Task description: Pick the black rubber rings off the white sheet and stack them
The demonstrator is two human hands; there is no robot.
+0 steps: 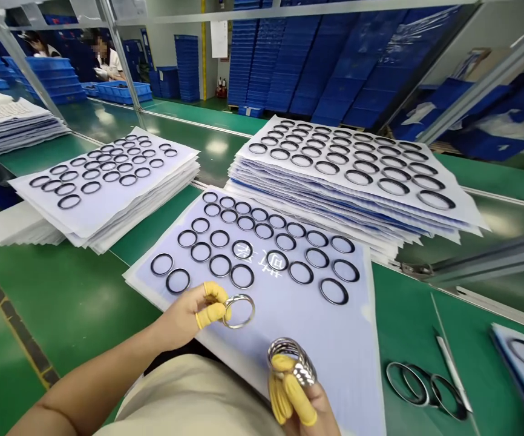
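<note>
My left hand (198, 312), with yellow finger cots, pinches a single silver metal ring (239, 310) just above the near edge of a white sheet (334, 339). That sheet carries several black rings (242, 276) in rows. My right hand (296, 396), also in yellow cots, is closed round a stack of silver rings (291, 358) near the bottom of the view, over the same sheet.
Two tall piles of ring-covered sheets, one pile (108, 181) at left and one pile (362, 181) at right, stand on the green bench (75, 303). Loose silver rings (425, 384) and tweezers (450, 366) lie at right. A person (105, 57) sits far back among blue crates.
</note>
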